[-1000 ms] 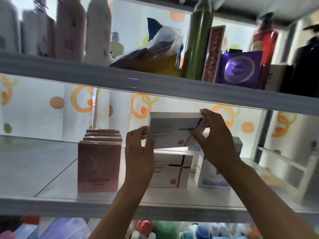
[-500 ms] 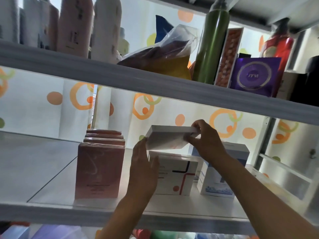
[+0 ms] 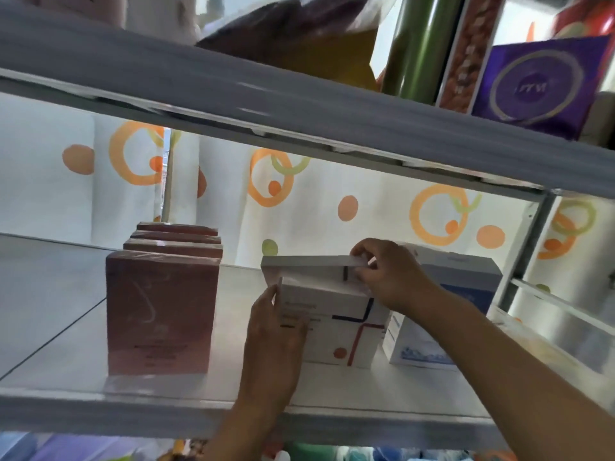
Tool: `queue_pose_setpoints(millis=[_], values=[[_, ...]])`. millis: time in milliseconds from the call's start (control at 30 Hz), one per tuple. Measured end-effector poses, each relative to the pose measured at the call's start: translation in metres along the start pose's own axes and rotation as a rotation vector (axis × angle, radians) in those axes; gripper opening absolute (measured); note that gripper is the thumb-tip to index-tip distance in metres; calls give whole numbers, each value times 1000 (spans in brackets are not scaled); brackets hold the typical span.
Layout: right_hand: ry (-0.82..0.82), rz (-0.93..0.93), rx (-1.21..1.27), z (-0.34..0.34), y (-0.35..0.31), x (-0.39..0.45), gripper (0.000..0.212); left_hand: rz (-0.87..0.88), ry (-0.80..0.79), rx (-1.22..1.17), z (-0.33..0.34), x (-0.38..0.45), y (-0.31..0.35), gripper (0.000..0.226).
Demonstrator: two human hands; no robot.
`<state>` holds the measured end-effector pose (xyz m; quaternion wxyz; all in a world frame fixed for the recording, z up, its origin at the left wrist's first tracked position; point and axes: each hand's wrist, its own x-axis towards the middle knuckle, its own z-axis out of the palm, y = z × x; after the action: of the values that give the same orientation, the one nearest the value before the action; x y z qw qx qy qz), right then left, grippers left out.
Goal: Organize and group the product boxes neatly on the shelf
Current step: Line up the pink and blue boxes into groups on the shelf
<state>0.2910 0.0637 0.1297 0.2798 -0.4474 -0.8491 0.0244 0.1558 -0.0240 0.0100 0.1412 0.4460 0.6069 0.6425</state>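
Down at the bottom of the frame we see the front edge of the shelf [image 3: 100, 407], white and flat. Our two arms come up over it from below.

Our left hand [image 3: 276, 331] is in the middle of the frame. Its fingers are mostly straight and lie flat on the left side of the front white box [image 3: 346, 331], the one with a red and blue cross and an orange dot. That box stands on the shelf.

Our right hand [image 3: 389, 277] is a bit higher and to the right. Its fingers and thumb curl round the right end of the top white box [image 3: 306, 266] and pinch it. This box sits just behind and above the front one, a little tilted. We cannot tell if it is resting on something or is only held up.

Just to the right of the white boxes stands a blue and white box [image 3: 419, 347], partly hidden by our right arm.

On the left of the frame, a row of pink boxes [image 3: 159, 314] stands one behind the other, apart from the white ones.

Behind it all hangs a white curtain [image 3: 332, 207] with orange rings and dots.

Up top, the upper shelf [image 3: 233, 94] holds a purple box [image 3: 535, 81], a green bottle [image 3: 419, 44] and a plastic bag [image 3: 299, 28].
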Motion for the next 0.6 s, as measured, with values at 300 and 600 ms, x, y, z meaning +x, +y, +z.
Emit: queue_pose_setpoints(millis=[300,600], values=[[-181,77,61,17,24,5,24,-35,-120,28,4,5,-20,40],[-223,114,177,22,33,1,48,-104,-170,-71,1,9,-24,30]])
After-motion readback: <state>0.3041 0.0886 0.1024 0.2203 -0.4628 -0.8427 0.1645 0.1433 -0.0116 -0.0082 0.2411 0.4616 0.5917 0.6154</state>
